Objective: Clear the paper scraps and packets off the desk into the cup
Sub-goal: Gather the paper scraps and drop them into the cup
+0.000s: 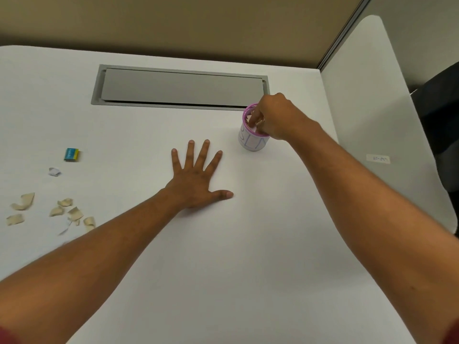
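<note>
A white cup (251, 142) with a pink rim and blue lettering stands right of centre on the white desk (248, 244). My right hand (275, 117) is over its mouth, fingers reaching down inside among scraps; whether they pinch one I cannot tell. My left hand (196, 178) lies flat on the desk with fingers spread, holding nothing, left of the cup. Several beige paper scraps (58, 211) lie at the far left. A small white scrap (54, 172) and a blue-and-yellow packet (72, 154) lie above them.
A grey cable hatch (180, 88) is set into the desk behind the cup. A white side panel (387, 100) with a small label (378, 158) bounds the desk on the right. A tan partition wall (173, 21) runs along the back.
</note>
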`<state>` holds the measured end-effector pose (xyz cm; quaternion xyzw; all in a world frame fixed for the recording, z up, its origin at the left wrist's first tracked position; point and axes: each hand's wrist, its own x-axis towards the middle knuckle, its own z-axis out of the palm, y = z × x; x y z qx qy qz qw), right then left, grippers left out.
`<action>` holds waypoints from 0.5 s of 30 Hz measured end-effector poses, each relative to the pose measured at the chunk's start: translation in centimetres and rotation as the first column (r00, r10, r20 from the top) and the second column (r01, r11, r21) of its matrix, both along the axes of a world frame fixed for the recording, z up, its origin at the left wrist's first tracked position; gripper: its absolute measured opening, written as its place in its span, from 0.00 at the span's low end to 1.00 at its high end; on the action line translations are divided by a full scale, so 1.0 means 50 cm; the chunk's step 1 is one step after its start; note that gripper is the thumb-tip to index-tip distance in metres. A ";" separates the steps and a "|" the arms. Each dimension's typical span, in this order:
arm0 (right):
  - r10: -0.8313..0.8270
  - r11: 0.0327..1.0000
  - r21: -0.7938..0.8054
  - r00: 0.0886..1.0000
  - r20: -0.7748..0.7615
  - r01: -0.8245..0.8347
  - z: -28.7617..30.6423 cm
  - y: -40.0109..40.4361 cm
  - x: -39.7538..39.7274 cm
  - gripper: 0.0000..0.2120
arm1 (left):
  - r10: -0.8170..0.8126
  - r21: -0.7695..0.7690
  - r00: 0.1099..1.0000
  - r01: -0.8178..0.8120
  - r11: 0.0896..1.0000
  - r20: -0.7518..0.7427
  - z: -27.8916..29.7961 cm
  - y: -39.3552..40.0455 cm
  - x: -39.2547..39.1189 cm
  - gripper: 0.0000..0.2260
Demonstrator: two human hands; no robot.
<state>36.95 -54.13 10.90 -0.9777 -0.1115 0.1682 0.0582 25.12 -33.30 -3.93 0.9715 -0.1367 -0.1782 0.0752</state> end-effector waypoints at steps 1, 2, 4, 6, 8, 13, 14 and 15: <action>-0.007 1.000 -0.004 1.000 -0.004 0.007 -0.009 0.000 0.000 0.20 | 0.001 0.001 1.000 -0.001 1.000 -0.001 0.000 -0.001 0.000 0.51; -0.016 1.000 -0.002 1.000 -0.005 0.016 -0.017 0.001 0.003 0.21 | 0.002 0.002 1.000 -0.002 1.000 -0.001 -0.001 -0.001 0.001 0.51; -0.037 0.999 0.005 0.999 -0.009 0.037 -0.026 0.006 0.006 0.23 | 0.001 0.006 1.000 -0.001 1.000 0.001 -0.002 0.000 0.001 0.51; -0.047 0.999 -0.004 0.999 -0.023 0.047 -0.030 0.012 0.005 0.25 | -0.002 0.010 1.000 0.002 1.000 0.008 -0.005 0.000 0.001 0.51; -0.028 1.000 -0.014 0.999 -0.021 0.028 -0.023 0.014 0.002 0.25 | -0.004 0.009 1.000 0.004 1.000 0.016 -0.007 0.000 0.000 0.51; -0.043 0.997 0.065 0.997 0.071 0.039 0.036 -0.008 -0.011 0.17 | -0.012 0.007 1.000 0.012 1.000 0.022 -0.002 0.000 -0.002 0.51; -0.058 0.995 0.092 0.992 0.108 0.048 0.049 -0.012 -0.016 0.16 | -0.016 0.007 1.000 0.016 1.000 0.008 0.000 0.001 -0.001 0.51; -0.072 0.992 0.115 0.986 0.147 0.055 0.061 -0.016 -0.023 0.14 | -0.019 -0.006 1.000 0.019 1.000 -0.012 0.004 0.003 0.000 0.51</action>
